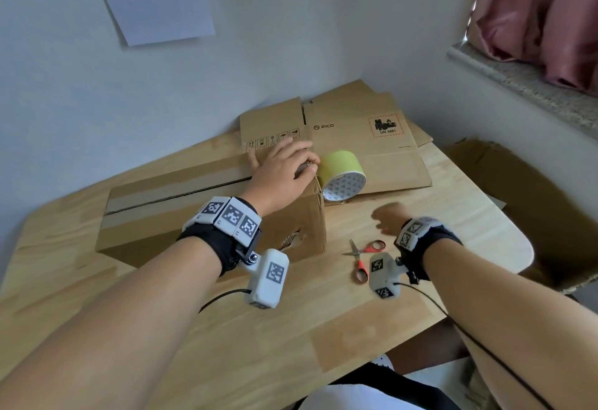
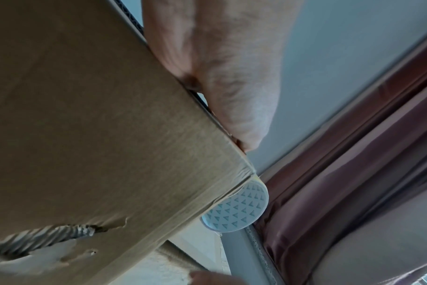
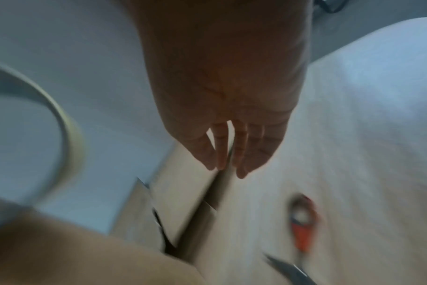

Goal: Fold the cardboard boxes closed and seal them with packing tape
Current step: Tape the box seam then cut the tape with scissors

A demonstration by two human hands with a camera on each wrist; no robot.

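A closed cardboard box (image 1: 194, 202) lies on the wooden table (image 1: 259, 328), with a strip of tape along its top seam. My left hand (image 1: 281, 170) rests on the box's right end, thumb spread flat and fingertips bent at the edge. The left wrist view shows that hand (image 2: 232, 77) lying on the box (image 2: 85, 115) top edge. A yellow-green tape roll (image 1: 343, 173) (image 2: 237, 210) stands against that end. My right hand (image 1: 388, 218) hovers empty over the table, blurred, beside orange-handled scissors (image 1: 362, 254). Its fingers (image 3: 219, 146) are straight above the scissors (image 3: 302, 231).
Flattened cardboard printed PICO (image 1: 372, 137) lies behind the roll against the wall. A large open carton (image 1: 517, 199) stands off the table's right edge. A stone window sill (image 1: 517, 76) with a pink curtain is at the upper right. The box's near side has a torn hole (image 1: 291, 239).
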